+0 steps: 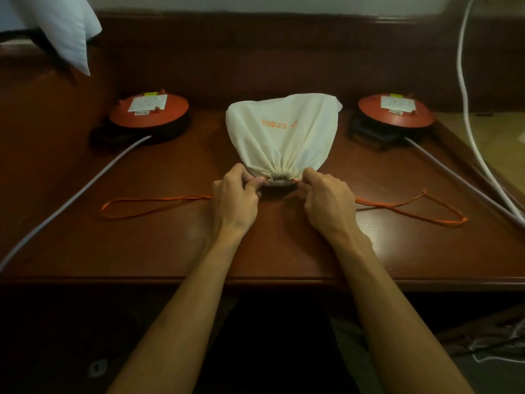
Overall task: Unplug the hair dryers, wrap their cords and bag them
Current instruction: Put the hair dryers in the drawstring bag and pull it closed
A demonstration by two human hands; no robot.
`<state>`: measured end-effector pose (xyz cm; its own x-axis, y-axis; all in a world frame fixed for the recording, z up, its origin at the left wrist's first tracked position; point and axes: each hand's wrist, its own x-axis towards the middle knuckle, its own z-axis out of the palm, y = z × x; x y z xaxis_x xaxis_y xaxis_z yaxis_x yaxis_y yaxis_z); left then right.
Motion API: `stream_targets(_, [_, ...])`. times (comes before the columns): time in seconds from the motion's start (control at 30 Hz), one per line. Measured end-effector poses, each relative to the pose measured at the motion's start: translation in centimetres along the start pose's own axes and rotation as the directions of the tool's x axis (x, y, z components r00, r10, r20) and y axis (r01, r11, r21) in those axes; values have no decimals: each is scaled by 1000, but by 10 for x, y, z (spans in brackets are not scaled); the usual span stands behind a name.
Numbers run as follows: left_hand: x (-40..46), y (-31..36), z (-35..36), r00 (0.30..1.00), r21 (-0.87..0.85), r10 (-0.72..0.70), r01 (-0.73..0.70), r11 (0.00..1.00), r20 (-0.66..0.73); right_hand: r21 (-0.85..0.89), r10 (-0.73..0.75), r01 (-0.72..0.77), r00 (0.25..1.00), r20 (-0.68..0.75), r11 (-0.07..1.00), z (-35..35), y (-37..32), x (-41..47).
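Note:
A full white drawstring bag (282, 132) with orange lettering lies on the brown wooden table (170, 245), its gathered mouth facing me and drawn nearly closed. My left hand (234, 199) pinches the left side of the mouth. My right hand (329, 203) pinches the right side. Orange drawstring loops trail out on the table, one to the left (147, 206) and one to the right (412, 207). No hair dryer is visible; the bag's contents are hidden.
Two round orange cable reels stand at the back, one left (149, 110) and one right (396, 112), each with a grey cable running toward the table's front corners. A white cable (466, 109) hangs at the right. A white pillow (68, 29) sits far left.

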<state>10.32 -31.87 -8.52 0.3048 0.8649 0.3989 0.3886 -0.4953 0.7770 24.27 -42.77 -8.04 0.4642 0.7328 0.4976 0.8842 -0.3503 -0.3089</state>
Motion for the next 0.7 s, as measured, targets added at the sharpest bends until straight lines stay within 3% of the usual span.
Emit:
stream_targets(0.1, [-4, 5, -5, 999, 20, 11, -10, 1000, -53, -89, -44, 43, 999, -10, 995, 0, 1, -1])
stream_targets(0.33, [-9, 7, -11, 998, 54, 30, -27, 998, -58, -106, -71, 68, 997, -23, 992, -1, 6, -2])
stream_targets(0.4, [-6, 2, -13, 999, 17, 10, -11, 1000, 41, -59, -37, 38, 999, 19, 997, -5, 6, -4])
stream_targets(0.47, [-4, -5, -20, 974, 24, 26, -32, 999, 227, 65, 13, -21, 991, 131, 998, -12, 8, -11])
stream_targets(0.57, [-4, -10, -44, 886, 141, 108, -190, 972, 451, 246, 74, -130, 972, 225, 961, -35, 16, -25])
stream_targets(0.63, [-3, -8, -67, 864, 183, 98, -213, 960, 493, 314, 81, -183, 947, 311, 932, -54, 24, -31])
stream_targets(0.7, [0, -2, -87, 863, 112, 45, -117, 987, 503, 413, 65, -254, 906, 419, 875, -71, 29, -34])
